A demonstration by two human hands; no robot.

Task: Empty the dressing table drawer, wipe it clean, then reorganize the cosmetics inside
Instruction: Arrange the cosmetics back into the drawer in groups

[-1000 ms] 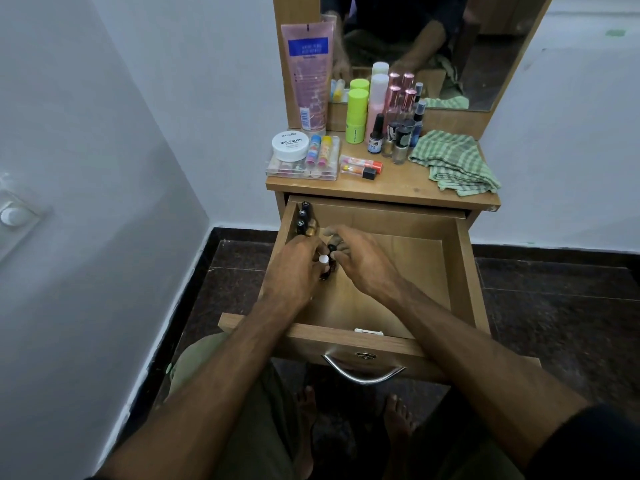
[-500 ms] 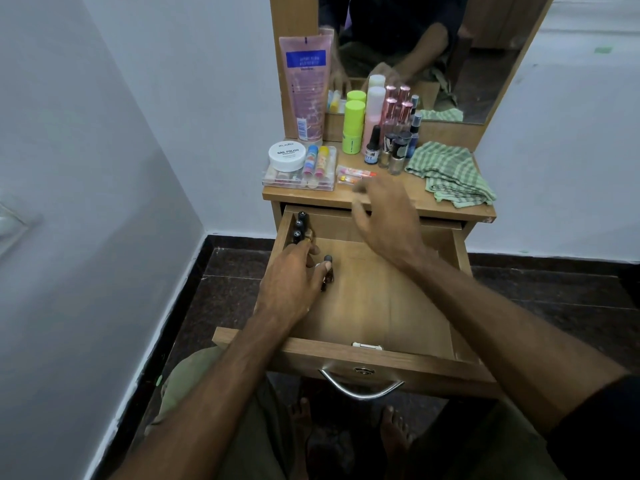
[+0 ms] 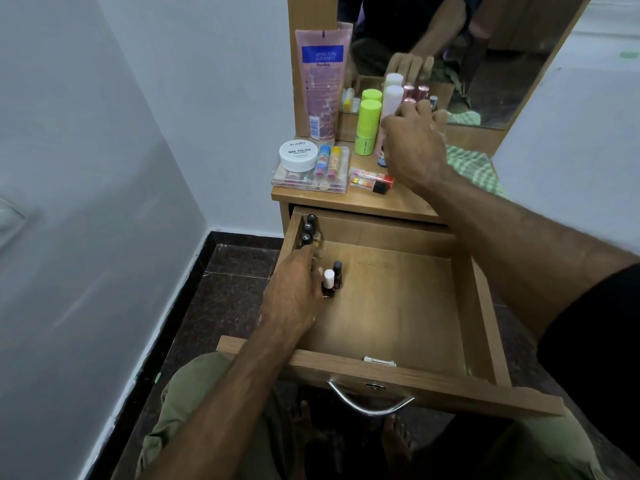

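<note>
The left hand (image 3: pixel 291 292) rests in the open drawer (image 3: pixel 391 306) at its left wall, fingers curled; just beside the fingertips stand two nail polish bottles (image 3: pixel 331 279), touching each other, though I cannot tell whether the fingers hold them. Beyond the fingers, three dark-capped bottles (image 3: pixel 308 228) line the back-left corner. The right hand (image 3: pixel 414 147) reaches over the table (image 3: pixel 346 199), fingers bent among the upright cosmetics (image 3: pixel 369 126); its grip is hidden.

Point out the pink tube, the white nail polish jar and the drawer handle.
pink tube (image 3: pixel 322 84): head view, middle of its printed front.
white nail polish jar (image 3: pixel 299 154): head view, centre of its lid.
drawer handle (image 3: pixel 370 403): head view, middle of the metal bow.
</note>
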